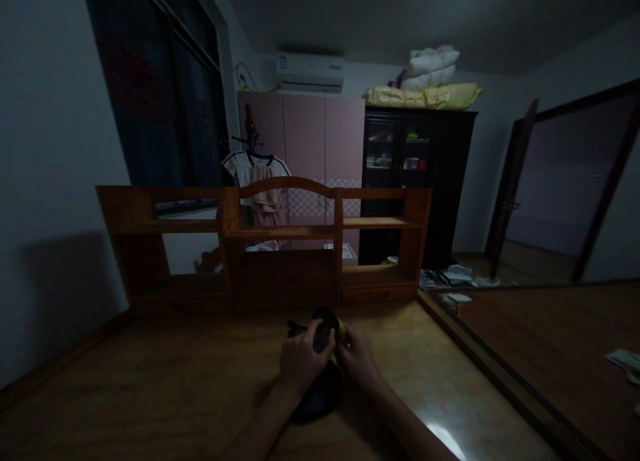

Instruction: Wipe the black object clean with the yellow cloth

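A black object with a yellow strip (319,397) rests on the wooden surface in front of me; the room is too dark to tell its kind. Its rounded lower end lies toward me, and a dark part sticks up beyond my fingers. My left hand (303,357) is closed over its left and upper side, thumb across the top. On the other side, my right hand (357,355) pinches the yellow edge with bent fingers. Both hands are close together, hiding the object's middle.
A wooden shelf unit (280,233) stands along the far end of the wooden surface (165,381). A raised wooden edge (480,354) runs along the right. Farther off are a pink wardrobe (305,134), a black cabinet (453,174) and an open door (513,194).
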Demonstrator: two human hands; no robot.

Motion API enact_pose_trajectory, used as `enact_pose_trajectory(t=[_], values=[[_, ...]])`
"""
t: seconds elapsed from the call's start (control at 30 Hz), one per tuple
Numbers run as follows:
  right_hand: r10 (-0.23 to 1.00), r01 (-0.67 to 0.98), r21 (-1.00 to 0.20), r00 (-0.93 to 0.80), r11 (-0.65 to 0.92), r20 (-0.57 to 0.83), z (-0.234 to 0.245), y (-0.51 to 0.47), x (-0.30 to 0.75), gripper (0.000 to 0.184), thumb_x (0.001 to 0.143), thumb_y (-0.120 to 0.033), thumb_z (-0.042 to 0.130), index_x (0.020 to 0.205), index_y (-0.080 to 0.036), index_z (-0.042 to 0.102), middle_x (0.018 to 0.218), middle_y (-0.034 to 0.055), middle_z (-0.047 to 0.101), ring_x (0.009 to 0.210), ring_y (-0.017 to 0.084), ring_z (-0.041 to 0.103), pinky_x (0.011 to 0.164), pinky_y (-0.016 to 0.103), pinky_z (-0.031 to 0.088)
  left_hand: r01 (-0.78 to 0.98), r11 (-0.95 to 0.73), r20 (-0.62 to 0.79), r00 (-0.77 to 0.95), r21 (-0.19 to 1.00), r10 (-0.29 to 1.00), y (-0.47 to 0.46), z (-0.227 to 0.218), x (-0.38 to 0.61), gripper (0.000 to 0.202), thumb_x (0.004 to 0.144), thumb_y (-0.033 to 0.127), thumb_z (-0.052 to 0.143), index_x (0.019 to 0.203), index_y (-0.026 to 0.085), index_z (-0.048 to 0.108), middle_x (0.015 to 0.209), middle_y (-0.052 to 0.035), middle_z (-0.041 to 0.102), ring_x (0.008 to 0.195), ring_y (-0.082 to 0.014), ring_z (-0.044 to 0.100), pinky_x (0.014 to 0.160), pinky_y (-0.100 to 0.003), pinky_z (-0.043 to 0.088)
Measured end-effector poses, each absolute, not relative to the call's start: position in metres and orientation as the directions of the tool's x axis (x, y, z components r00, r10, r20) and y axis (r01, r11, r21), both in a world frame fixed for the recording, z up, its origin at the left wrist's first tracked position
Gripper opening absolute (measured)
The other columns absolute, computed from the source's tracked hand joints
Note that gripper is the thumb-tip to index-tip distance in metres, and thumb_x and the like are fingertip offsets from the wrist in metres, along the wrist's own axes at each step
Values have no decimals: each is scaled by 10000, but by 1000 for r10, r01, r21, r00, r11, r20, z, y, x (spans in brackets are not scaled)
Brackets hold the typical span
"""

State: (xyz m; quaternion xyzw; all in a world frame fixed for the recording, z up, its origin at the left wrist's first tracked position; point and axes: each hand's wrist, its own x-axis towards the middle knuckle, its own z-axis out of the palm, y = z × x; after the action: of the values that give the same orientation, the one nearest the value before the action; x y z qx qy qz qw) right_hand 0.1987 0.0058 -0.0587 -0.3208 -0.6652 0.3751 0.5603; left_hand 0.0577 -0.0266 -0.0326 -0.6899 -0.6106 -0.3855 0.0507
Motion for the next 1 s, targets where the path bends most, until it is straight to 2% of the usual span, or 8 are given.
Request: enact_pose_trajectory(t=[0.1, 0.23, 0.47, 0.6, 0.67, 0.8, 0.9, 1.0], values=[[808, 113, -802, -153, 587, 569, -53, 1, 203, 215, 832, -266, 547, 982, -168, 664, 862, 40, 693, 802, 209, 633, 715, 272, 497, 846, -273, 579, -51, 458, 814, -27, -33, 60, 350, 891, 493, 438, 1124, 278, 587, 840, -30, 732, 761, -193, 691, 670, -252, 454], [851, 149, -838, -96, 526, 517, -48, -1, 204, 197, 807, -263, 564, 921, -143, 671, 795, 35, 686, 757, 205, 624, 649, 246, 483, 789, -275, 554, -99, 550, 827, -24, -33, 59, 342, 891, 498, 442, 1118, 291, 593, 903, -16, 733, 809, -175, 693, 693, -237, 466], [943, -121, -950, -140, 287, 303, -53, 5, 197, 302, 701, -363, 694, 903, -138, 690, 805, 55, 696, 767, 246, 630, 618, 279, 493, 797, -190, 544, -197, 573, 816, -18, -38, 53, 404, 881, 529, 445, 1117, 251, 620, 882, -63, 734, 788, -196, 692, 679, -262, 469], [952, -281, -959, -278, 46, 127, -65, 10, 193, 371, 615, -349, 771, 907, -140, 679, 815, 69, 697, 764, 251, 648, 656, 320, 509, 846, -190, 598, -177, 499, 782, -19, -35, 52, 418, 882, 528, 444, 1159, 257, 601, 868, -63, 736, 737, -203, 690, 638, -266, 452], [939, -330, -944, -333, -25, 92, -71, 11, 190, 411, 587, -333, 792, 934, -150, 670, 835, 72, 698, 782, 255, 653, 701, 347, 514, 873, -195, 617, -143, 447, 774, -21, -34, 52, 426, 885, 515, 443, 1186, 249, 585, 834, -65, 735, 715, -210, 689, 624, -270, 446], [933, -351, -931, -293, 99, 210, -76, 12, 186, 406, 659, -369, 754, 1012, -199, 650, 916, 67, 692, 912, 274, 630, 809, 393, 501, 885, -288, 657, -26, 365, 753, -22, -36, 53, 437, 888, 477, 450, 1235, 230, 548, 897, -80, 732, 784, -227, 691, 699, -289, 476], [928, -244, -932, -194, 269, 318, -73, 12, 190, 350, 713, -355, 697, 1032, -219, 647, 985, 61, 680, 1009, 287, 584, 875, 406, 477, 874, -372, 674, 72, 312, 735, -25, -37, 55, 473, 885, 468, 459, 1278, 211, 514, 944, -96, 723, 818, -232, 688, 768, -305, 490], [897, -115, -903, -121, 414, 426, -66, 9, 198, 298, 750, -296, 616, 1032, -204, 650, 1009, 57, 672, 1015, 280, 569, 917, 407, 450, 858, -410, 662, 116, 308, 740, -27, -36, 59, 500, 878, 469, 474, 1309, 215, 476, 980, -96, 714, 846, -245, 685, 785, -329, 501]])
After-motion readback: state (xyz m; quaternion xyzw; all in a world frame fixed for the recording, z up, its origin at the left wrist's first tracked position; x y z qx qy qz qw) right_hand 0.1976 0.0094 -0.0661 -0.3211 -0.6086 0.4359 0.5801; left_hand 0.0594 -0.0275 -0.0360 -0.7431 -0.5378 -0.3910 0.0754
